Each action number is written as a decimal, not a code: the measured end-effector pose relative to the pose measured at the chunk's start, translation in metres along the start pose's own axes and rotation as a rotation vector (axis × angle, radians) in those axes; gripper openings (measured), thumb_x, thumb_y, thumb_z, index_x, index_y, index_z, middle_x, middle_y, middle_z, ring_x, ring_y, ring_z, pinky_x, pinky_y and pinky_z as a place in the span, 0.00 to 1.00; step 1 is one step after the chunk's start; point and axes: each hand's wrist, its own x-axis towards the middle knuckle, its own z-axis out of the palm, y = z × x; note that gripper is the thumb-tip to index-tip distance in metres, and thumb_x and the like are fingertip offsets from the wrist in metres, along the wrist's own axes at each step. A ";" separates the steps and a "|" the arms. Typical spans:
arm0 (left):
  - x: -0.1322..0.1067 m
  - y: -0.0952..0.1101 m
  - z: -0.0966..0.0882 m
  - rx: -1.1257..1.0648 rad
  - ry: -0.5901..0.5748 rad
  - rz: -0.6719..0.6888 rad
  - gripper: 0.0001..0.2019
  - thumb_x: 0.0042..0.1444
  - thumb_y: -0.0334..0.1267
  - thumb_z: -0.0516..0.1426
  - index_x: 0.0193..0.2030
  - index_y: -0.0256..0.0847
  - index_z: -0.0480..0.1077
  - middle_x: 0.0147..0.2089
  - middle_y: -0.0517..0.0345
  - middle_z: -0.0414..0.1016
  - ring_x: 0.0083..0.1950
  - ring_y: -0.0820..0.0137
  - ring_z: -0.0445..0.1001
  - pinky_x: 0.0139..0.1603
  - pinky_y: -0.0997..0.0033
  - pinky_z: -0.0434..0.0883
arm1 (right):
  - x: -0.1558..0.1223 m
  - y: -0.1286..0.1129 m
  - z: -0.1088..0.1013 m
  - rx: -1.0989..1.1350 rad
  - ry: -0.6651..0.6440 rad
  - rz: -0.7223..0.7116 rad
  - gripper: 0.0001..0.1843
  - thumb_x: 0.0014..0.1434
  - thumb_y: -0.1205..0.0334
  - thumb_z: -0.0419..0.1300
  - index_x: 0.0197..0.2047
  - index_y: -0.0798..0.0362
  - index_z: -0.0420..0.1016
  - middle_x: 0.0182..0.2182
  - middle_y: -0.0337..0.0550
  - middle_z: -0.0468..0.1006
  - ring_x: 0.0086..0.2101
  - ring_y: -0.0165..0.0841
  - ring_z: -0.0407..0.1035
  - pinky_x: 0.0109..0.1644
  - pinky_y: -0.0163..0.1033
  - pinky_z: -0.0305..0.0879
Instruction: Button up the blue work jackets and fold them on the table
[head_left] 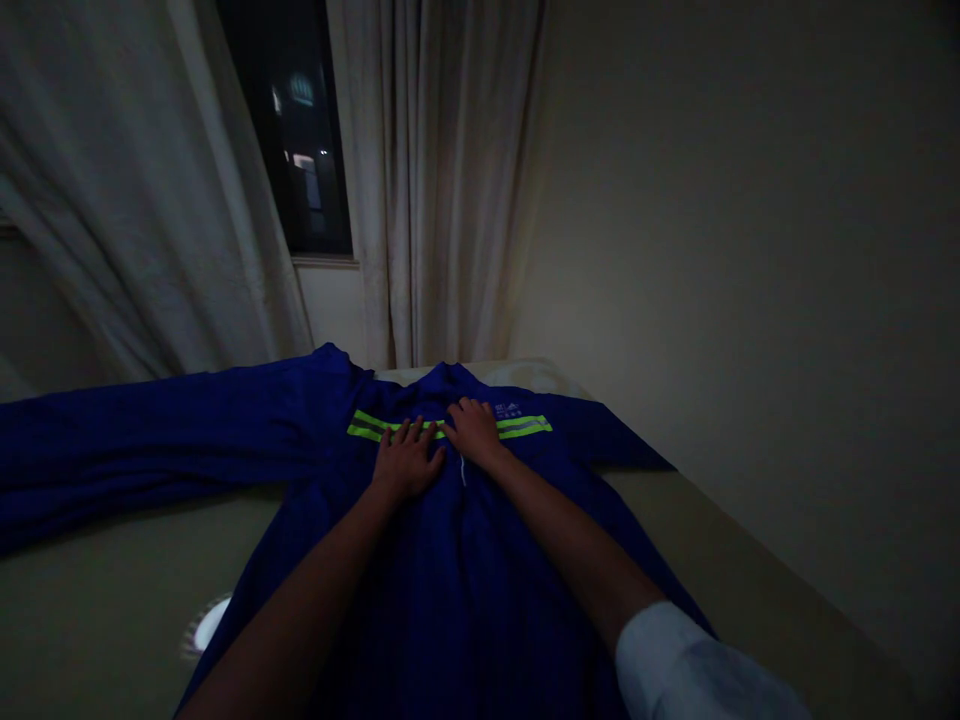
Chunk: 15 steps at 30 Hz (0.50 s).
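Left grip (409, 460), right grip (472, 432) flat | blue work jacket (457, 570) | yellow stripes (525, 427)

The **left hand** (409, 460) and **right hand** (472, 430) lie on the chest of a **blue work jacket** (457, 600), with room to lift above it. At the far end, a **pillow** (525, 375) and **curtain** (442, 200) bound the way. On the right, beige **bed surface** (750, 560) gives passage to the **wall** (712, 250), past the **right sleeve** (607, 440). On the left, the outstretched **left sleeve** (150, 440) blocks reaching across, and a blurred **white disc** (206, 625) sits just beside the jacket.
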 end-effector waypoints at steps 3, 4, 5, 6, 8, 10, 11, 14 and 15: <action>-0.001 0.000 -0.002 -0.011 0.001 -0.001 0.35 0.71 0.58 0.43 0.78 0.43 0.57 0.79 0.47 0.55 0.79 0.48 0.54 0.76 0.35 0.48 | 0.030 -0.005 0.005 0.048 -0.109 0.094 0.23 0.73 0.45 0.55 0.54 0.54 0.78 0.51 0.54 0.81 0.52 0.44 0.74 0.56 0.48 0.65; -0.002 0.000 -0.002 -0.019 0.000 -0.002 0.35 0.70 0.58 0.43 0.77 0.43 0.58 0.79 0.47 0.55 0.79 0.48 0.54 0.76 0.35 0.48 | 0.036 -0.004 0.006 0.055 -0.140 0.107 0.22 0.73 0.44 0.56 0.53 0.54 0.79 0.50 0.54 0.82 0.52 0.44 0.75 0.56 0.47 0.66; -0.002 0.001 -0.002 -0.028 0.000 -0.004 0.35 0.70 0.58 0.43 0.77 0.43 0.58 0.79 0.47 0.55 0.79 0.48 0.53 0.76 0.35 0.48 | 0.041 -0.004 0.006 0.058 -0.166 0.103 0.22 0.72 0.45 0.57 0.52 0.54 0.80 0.49 0.54 0.83 0.51 0.44 0.76 0.56 0.46 0.66; -0.002 0.001 -0.002 -0.036 0.003 -0.007 0.34 0.70 0.58 0.43 0.77 0.43 0.59 0.79 0.46 0.56 0.79 0.48 0.53 0.76 0.35 0.48 | 0.044 -0.002 0.007 0.059 -0.185 0.089 0.20 0.72 0.46 0.58 0.51 0.54 0.81 0.48 0.54 0.84 0.51 0.44 0.77 0.56 0.45 0.66; -0.002 0.001 -0.002 -0.046 0.019 -0.007 0.34 0.70 0.58 0.44 0.76 0.44 0.60 0.79 0.46 0.56 0.79 0.48 0.53 0.77 0.35 0.47 | 0.045 0.001 0.006 0.061 -0.202 0.044 0.18 0.71 0.49 0.59 0.50 0.54 0.82 0.49 0.55 0.84 0.52 0.44 0.77 0.56 0.44 0.66; -0.003 0.001 -0.002 -0.049 0.032 -0.007 0.34 0.70 0.58 0.44 0.76 0.44 0.60 0.79 0.47 0.56 0.79 0.47 0.54 0.76 0.35 0.47 | 0.045 0.006 0.006 0.079 -0.208 -0.002 0.17 0.71 0.50 0.60 0.52 0.52 0.82 0.52 0.53 0.83 0.53 0.42 0.76 0.57 0.42 0.66; -0.003 0.001 -0.002 -0.049 0.032 -0.008 0.34 0.70 0.58 0.44 0.76 0.44 0.60 0.79 0.47 0.56 0.79 0.47 0.54 0.76 0.35 0.47 | 0.044 0.009 0.005 0.093 -0.211 -0.021 0.16 0.71 0.51 0.61 0.53 0.51 0.82 0.53 0.51 0.83 0.54 0.41 0.76 0.56 0.40 0.66; -0.003 0.002 -0.003 -0.051 0.021 -0.013 0.34 0.70 0.58 0.44 0.76 0.43 0.60 0.79 0.46 0.56 0.79 0.47 0.54 0.76 0.35 0.47 | 0.042 0.017 0.006 0.133 -0.207 -0.042 0.14 0.71 0.53 0.62 0.54 0.47 0.82 0.53 0.44 0.83 0.53 0.37 0.76 0.54 0.36 0.68; -0.003 0.002 -0.003 -0.053 0.021 -0.013 0.34 0.70 0.58 0.44 0.76 0.43 0.61 0.79 0.46 0.56 0.79 0.47 0.54 0.76 0.35 0.47 | 0.041 0.019 0.007 0.140 -0.199 -0.039 0.13 0.71 0.55 0.61 0.54 0.47 0.82 0.52 0.42 0.83 0.52 0.35 0.76 0.53 0.35 0.68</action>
